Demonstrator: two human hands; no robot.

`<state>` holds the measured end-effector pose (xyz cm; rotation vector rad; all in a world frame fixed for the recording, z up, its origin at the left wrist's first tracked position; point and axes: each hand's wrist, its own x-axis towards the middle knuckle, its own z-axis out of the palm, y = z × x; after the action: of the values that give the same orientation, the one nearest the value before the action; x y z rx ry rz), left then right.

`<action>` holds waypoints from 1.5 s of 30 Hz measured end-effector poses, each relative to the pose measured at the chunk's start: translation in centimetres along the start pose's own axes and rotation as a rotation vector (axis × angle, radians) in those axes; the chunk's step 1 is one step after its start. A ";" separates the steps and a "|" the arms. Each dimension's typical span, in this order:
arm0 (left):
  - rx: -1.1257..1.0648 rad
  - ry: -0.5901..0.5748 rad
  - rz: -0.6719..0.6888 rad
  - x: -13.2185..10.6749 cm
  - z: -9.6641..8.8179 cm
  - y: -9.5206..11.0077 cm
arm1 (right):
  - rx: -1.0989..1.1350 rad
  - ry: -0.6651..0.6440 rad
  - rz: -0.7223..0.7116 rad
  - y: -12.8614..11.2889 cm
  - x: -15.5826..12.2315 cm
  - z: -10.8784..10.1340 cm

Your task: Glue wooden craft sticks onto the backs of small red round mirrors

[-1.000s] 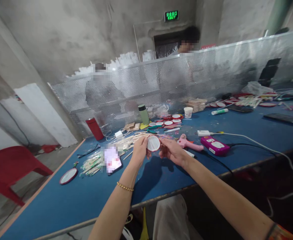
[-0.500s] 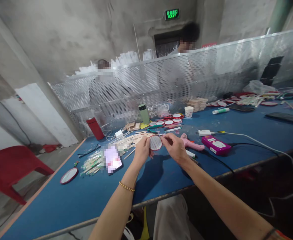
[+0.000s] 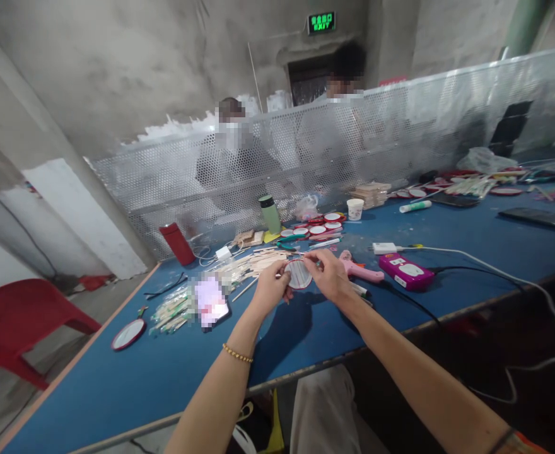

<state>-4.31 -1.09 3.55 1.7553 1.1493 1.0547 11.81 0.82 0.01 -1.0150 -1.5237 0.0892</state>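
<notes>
Both my hands are above the blue table, holding one small round red-rimmed disc point(image 3: 299, 275) with a pale, streaked face. My left hand point(image 3: 272, 284) grips its left edge between thumb and fingers. At the upper right of the rim, the fingers of my right hand point(image 3: 328, 274) are pinched together; whether they hold anything besides the rim is too small to see. Just right of that hand lies a pink glue gun point(image 3: 360, 269). Pale wooden sticks point(image 3: 258, 261) are spread behind my left hand, and a lit phone point(image 3: 210, 302) lies left of it.
A similar red-rimmed disc point(image 3: 128, 334) with a short stem lies at the left. Behind are a red bottle point(image 3: 177, 243), green bottle point(image 3: 270, 215), paper cup point(image 3: 354, 209) and more discs point(image 3: 318, 229). A purple device point(image 3: 407, 272) with cables sits right. Two people are beyond the perforated screen point(image 3: 164, 183).
The disc is turned slightly more toward me, and my right fingers have shifted to the upper part of its rim. A person behind the screen has moved right. The view has shifted slightly.
</notes>
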 end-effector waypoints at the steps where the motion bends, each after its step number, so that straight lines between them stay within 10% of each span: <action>1: 0.004 -0.002 0.003 0.0 0.0 0.0 | 0.005 -0.012 -0.011 0.0 0.0 0.1; 22: 0.518 0.304 0.513 -0.4 1.6 -0.4 | 0.000 0.071 -0.124 -1.6 -0.4 -0.3; 45: 0.563 0.317 0.486 -0.6 1.7 -0.6 | -0.156 0.076 -0.151 -1.9 -0.6 -0.3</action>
<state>-3.03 -1.71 2.26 2.4602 1.3357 1.4299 10.91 -0.90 0.73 -1.0107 -1.5501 -0.1749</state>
